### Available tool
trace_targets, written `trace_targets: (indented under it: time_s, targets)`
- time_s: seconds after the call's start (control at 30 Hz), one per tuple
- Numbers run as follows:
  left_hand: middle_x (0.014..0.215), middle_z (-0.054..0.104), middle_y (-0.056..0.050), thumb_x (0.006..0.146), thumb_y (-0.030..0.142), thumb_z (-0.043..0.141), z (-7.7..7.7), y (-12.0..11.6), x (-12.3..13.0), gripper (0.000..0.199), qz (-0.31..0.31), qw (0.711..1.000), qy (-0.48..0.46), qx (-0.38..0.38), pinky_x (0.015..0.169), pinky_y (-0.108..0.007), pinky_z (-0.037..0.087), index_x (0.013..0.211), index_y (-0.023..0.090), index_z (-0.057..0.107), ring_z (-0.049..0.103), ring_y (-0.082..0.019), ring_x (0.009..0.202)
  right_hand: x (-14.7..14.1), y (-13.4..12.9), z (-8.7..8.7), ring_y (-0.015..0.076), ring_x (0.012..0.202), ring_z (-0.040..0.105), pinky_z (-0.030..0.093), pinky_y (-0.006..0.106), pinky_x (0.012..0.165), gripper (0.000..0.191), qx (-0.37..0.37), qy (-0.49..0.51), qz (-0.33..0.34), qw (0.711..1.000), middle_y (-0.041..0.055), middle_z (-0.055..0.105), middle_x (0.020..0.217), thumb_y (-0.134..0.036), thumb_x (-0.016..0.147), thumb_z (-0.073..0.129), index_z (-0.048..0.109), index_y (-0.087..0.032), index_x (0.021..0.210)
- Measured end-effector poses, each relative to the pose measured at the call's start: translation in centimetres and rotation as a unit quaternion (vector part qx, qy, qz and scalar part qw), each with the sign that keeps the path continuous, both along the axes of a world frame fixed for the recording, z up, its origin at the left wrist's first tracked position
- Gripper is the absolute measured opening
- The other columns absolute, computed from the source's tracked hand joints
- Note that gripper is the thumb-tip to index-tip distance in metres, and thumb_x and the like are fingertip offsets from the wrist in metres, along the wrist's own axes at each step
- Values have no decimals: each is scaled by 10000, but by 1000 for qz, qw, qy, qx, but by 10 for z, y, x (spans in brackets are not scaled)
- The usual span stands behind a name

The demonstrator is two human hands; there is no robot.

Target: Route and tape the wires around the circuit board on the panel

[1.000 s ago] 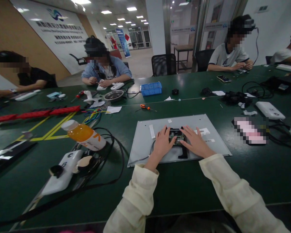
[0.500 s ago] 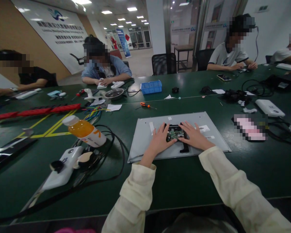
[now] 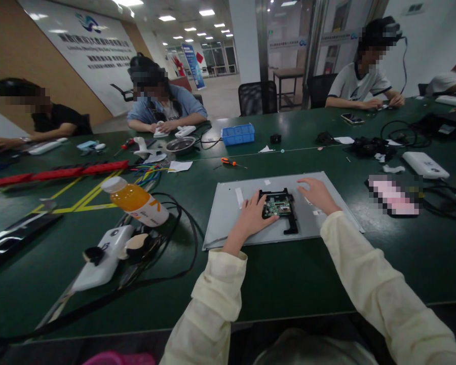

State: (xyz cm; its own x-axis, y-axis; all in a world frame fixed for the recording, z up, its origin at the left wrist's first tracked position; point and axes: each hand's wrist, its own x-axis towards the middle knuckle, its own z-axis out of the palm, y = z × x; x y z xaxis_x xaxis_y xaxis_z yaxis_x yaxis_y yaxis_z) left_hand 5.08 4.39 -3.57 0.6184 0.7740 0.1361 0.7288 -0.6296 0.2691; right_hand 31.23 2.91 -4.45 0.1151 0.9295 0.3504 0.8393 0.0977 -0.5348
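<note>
the green circuit board (image 3: 275,208) and its black frame (image 3: 291,224) lie near the middle of the grey panel (image 3: 224,218) on the surface (image 3: 289,284). the left hand (image 3: 253,215) is spread and ungripping, touching the board's side at nine o'clock. the right hand (image 3: 319,195) sits apart at two o'clock, fingers bent; whether it pinches anything cannot be told. an orange screwdriver (image 3: 228,162) lies toward ten o'clock.

Black frame (image 3: 292,223) partly covered by the left hand (image 3: 252,215), pink rectangle (image 3: 393,195) pixelated, magenta object (image 3: 117,359) cut off below
</note>
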Motion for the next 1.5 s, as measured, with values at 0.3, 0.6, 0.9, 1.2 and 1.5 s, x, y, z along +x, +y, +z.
trace_targets:
  time_s: [0.3, 0.6, 0.9, 1.2, 1.5]
  targets:
    - [1507, 236, -129, 798, 718, 346, 2, 0, 0, 835, -8, 999, 35, 3, 1125, -456, 156, 1429, 182, 244, 190, -271, 1397, 38, -24, -5, 216, 925, 629, 463, 308, 849, 344, -178, -38, -4, 983, 99, 676, 1027, -211, 695, 649, 686, -151, 1033]
    - [1510, 233, -115, 791, 739, 318, 0, 2, -1, 845, -1, 999, 36, 8, 1121, -468, 179, 1428, 188, 250, 230, -295, 1380, 27, -27, 1, 184, 785, 650, 477, 275, 728, 227, -182, -8, -21, 983, 52, 708, 843, -209, 706, 638, 716, -180, 917]
    - [1507, 243, -116, 795, 736, 312, 2, 1, 0, 845, 1, 999, 41, 9, 1125, -463, 179, 1429, 181, 250, 222, -282, 1385, 27, -27, -5, 182, 779, 638, 474, 310, 750, 164, -139, 20, -23, 990, 44, 701, 817, -230, 768, 571, 709, -187, 847]
    - [1493, 270, -127, 792, 725, 346, -3, 1, 1, 830, 5, 999, 35, 24, 1110, -475, 190, 1418, 185, 273, 238, -295, 1376, 9, -16, -7, 191, 912, 599, 432, 326, 880, 250, -15, -64, -43, 997, 98, 645, 1014, -249, 841, 493, 649, -156, 1014]
    - [1490, 269, -144, 786, 730, 349, -8, 2, 2, 841, 6, 999, 36, 33, 1104, -462, 187, 1413, 175, 275, 247, -294, 1371, -35, 36, 4, 218, 1053, 553, 416, 328, 917, 258, 14, -150, 102, 983, 101, 633, 1111, -259, 870, 524, 622, -162, 1087]
